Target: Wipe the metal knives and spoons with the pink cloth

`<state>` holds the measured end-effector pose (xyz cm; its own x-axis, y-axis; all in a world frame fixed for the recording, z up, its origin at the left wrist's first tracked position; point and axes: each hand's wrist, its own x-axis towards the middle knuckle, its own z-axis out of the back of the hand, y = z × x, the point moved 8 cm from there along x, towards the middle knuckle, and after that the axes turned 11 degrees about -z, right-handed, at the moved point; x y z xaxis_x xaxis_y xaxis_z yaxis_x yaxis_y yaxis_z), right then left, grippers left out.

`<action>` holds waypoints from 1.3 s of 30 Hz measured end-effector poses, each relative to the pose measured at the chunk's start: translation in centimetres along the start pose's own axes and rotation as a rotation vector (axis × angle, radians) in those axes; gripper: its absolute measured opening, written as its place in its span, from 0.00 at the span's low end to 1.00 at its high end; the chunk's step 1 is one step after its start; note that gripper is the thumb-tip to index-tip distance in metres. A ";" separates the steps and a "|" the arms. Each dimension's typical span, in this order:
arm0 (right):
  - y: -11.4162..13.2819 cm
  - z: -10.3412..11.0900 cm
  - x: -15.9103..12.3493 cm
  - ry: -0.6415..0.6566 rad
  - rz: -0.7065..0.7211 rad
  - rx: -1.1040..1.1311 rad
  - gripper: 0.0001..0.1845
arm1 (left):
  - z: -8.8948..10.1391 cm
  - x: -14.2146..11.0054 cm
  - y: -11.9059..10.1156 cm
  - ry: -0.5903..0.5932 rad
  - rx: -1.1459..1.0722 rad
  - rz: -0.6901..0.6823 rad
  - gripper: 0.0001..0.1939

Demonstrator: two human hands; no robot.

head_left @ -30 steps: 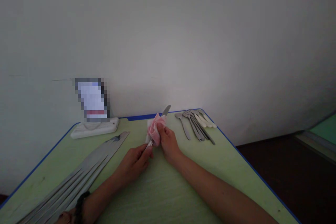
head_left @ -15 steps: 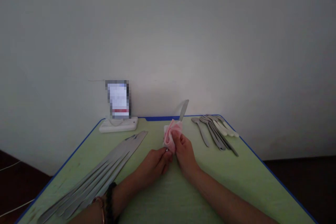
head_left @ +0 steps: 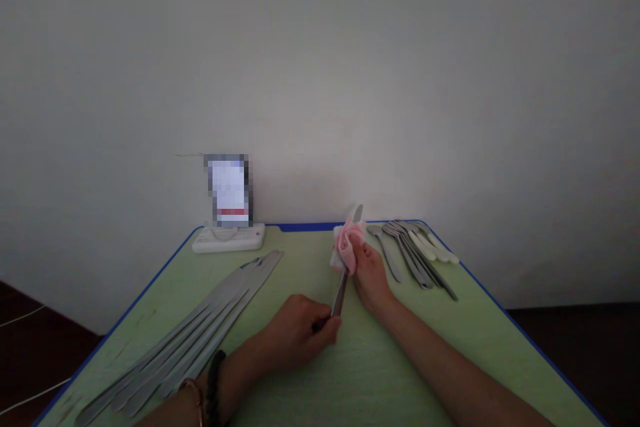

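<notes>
My left hand (head_left: 307, 330) is closed on the handle end of a metal table knife (head_left: 340, 293). The knife slants up and away from me over the middle of the table. A pink and white cloth (head_left: 346, 248) is wrapped around its middle, and the blade tip sticks out beyond. My right hand (head_left: 371, 273) pinches the cloth around the knife, the thumb on top. To the left, several more table knives (head_left: 200, 323) lie fanned side by side. Right of my right hand lie several spoons (head_left: 385, 257), some with white handles (head_left: 423, 245).
A phone with a blurred screen (head_left: 230, 190) stands on a white base (head_left: 230, 238) at the back left. The pale green table (head_left: 295, 400) has a blue edge and meets a plain wall (head_left: 320, 80) at the back. White cables (head_left: 30, 397) run at the lower left.
The cloth in my right hand has slid along the knife toward its tip, baring the handle, while my left hand has drawn back toward me. My view has turned left.
</notes>
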<state>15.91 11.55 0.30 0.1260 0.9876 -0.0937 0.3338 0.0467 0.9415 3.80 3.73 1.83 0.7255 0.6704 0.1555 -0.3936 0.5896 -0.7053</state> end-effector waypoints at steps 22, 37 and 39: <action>1.9 0.3 -0.8 -0.093 0.104 -0.148 0.25 | 0.0 0.1 1.2 -0.111 -0.130 0.130 0.21; 1.9 2.4 1.0 -0.123 0.107 -0.092 0.26 | -0.4 0.3 0.7 -0.003 0.001 0.073 0.22; 1.0 1.5 0.3 -0.110 0.096 -0.075 0.26 | -0.3 0.3 0.8 -0.012 0.009 0.083 0.22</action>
<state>17.66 11.72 0.76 0.2565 0.9660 -0.0330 0.2452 -0.0320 0.9690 3.86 4.28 1.08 0.6835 0.7224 0.1045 -0.4575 0.5355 -0.7098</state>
